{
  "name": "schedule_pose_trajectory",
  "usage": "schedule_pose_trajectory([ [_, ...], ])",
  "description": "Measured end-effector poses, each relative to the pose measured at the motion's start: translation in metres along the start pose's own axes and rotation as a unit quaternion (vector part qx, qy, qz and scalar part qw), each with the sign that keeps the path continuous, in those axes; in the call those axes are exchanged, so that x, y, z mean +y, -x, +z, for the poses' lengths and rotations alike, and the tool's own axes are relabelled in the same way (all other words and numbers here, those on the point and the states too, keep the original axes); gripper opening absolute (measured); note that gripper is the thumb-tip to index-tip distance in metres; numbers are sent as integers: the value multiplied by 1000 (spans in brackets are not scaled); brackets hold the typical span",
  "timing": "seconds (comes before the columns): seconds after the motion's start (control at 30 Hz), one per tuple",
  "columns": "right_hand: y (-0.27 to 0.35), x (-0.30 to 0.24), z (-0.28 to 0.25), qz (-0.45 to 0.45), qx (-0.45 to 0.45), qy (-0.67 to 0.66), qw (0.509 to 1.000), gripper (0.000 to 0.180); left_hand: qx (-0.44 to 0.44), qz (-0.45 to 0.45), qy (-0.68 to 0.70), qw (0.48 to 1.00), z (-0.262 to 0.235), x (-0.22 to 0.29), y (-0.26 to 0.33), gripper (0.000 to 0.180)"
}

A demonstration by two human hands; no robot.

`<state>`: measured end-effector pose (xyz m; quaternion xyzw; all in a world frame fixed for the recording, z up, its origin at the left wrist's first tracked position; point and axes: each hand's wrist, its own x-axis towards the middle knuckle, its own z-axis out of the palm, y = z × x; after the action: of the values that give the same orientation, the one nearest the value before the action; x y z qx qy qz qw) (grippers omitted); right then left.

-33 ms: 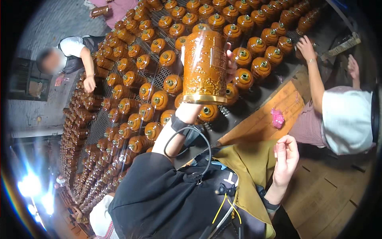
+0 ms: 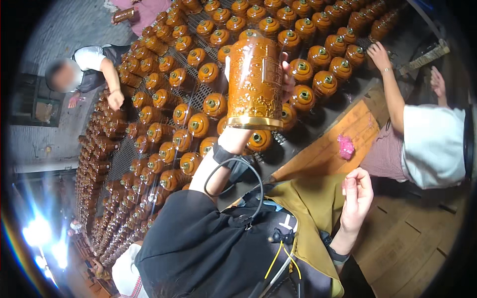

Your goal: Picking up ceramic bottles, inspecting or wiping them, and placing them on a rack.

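A glossy amber-brown embossed cylinder (image 2: 254,82) with a gold-coloured rim rises at the centre, over rows of similar pieces. My left hand (image 2: 287,82) is wrapped round it from behind. Fingers show along its right side, while the palm is hidden. At lower right, my right hand (image 2: 357,198) is raised in front of an olive cloth (image 2: 310,208), apart from the cylinder. Its fingers are curled in, tips close to the thumb, and nothing shows in them.
Rows of brown glazed pieces (image 2: 198,125) stand on a dark mesh rack (image 2: 121,161). A wooden board (image 2: 318,144) bears a pink crumpled item (image 2: 346,147). One person (image 2: 430,144) reaches in from the right, another (image 2: 92,59) from the left. A bright lamp (image 2: 37,231) shines at lower left.
The left-hand person's hand has shifted slightly to the right. At the right, the other person's arm has moved up and left a little. My hands and the cylinder are almost unmoved.
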<state>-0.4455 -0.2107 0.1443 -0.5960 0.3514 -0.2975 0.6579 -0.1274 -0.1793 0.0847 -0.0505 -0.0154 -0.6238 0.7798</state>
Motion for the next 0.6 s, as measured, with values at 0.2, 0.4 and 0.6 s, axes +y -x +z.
schedule_pose_trajectory([
  [0.2, 8, 10, -21, -99, 35, 55, 993, 15, 138, 363, -394, 833, 62, 55, 3, 64],
  [0.4, 18, 36, -28, -31, 22, -63, 997, 11, 188, 377, -847, 325, -3, 143, 3, 93],
  [0.6, 16, 33, -29, -45, 50, 5, 998, 13, 297, 162, -852, 399, -61, 153, 4, 92],
])
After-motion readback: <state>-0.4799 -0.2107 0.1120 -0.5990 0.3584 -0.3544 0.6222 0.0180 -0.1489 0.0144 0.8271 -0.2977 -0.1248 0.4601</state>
